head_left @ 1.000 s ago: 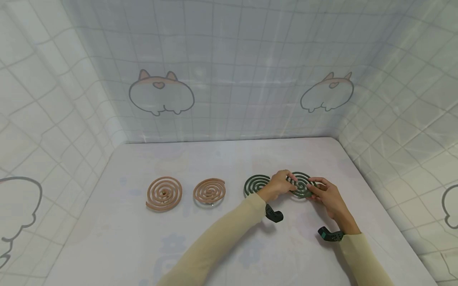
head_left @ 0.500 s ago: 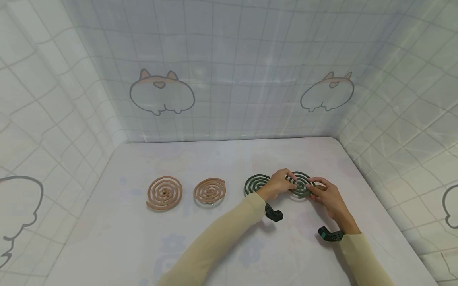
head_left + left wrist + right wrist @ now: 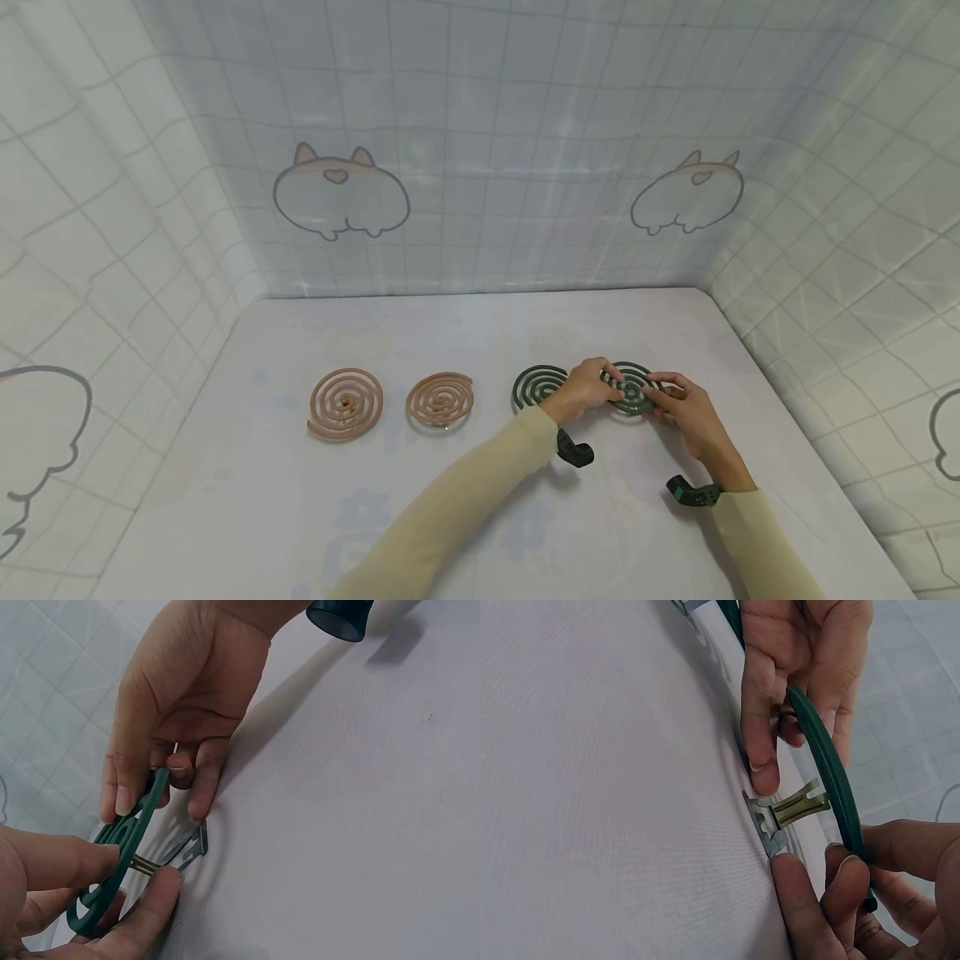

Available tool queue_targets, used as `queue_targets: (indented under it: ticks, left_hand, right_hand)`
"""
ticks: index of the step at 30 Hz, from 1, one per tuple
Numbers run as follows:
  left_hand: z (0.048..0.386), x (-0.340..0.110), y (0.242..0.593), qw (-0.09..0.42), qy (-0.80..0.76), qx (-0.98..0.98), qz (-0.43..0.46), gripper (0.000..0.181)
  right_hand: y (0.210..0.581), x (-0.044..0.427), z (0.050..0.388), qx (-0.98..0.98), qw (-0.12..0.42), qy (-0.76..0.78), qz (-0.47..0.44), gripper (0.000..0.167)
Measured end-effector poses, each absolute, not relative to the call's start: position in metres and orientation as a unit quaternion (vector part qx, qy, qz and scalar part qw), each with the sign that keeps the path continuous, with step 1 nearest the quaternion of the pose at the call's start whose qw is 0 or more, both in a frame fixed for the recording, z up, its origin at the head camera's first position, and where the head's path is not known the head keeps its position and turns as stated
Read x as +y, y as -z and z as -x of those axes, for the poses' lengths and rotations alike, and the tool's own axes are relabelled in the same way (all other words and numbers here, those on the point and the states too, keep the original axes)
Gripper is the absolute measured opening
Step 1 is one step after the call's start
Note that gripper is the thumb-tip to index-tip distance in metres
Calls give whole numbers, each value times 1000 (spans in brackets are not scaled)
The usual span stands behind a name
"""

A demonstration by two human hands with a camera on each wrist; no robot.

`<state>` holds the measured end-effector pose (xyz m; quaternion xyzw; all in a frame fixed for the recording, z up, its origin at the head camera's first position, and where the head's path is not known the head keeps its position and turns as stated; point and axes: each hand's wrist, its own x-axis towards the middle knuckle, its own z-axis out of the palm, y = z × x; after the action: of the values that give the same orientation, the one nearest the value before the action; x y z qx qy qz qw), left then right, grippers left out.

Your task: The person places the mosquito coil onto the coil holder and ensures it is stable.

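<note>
A green mosquito coil [image 3: 632, 389] at the right is held slightly above the table by both hands. My left hand [image 3: 581, 388] pinches its left edge between thumb and fingers. At the opposite edge, my right hand [image 3: 684, 410] pinches it too. In the right wrist view, a brass-coloured upright [image 3: 801, 805] rises from a grey metal stand [image 3: 769, 829] and meets the coil's underside. Fingertips of both hands touch or lie close to that stand. The coil appears tilted edge-on in both wrist views. A second green coil [image 3: 538, 385] is partly hidden behind my left hand.
Two brown mosquito coils, one at far left [image 3: 346, 403] and one nearer the middle [image 3: 439, 400], stand in the same row. A bit of metal shows under the latter. The white table [image 3: 300, 517] is bounded by grid-patterned cloth walls [image 3: 480, 167].
</note>
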<state>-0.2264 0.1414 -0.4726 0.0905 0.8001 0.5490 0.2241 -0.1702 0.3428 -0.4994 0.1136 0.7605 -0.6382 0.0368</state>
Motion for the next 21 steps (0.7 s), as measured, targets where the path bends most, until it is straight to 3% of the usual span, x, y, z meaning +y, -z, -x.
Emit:
queue_targets:
  ticks: [21]
  left_hand:
    - [225,144,469,231,-558,792,-96,21]
  right_hand:
    - [498,342,171,773,50,619,-127,42]
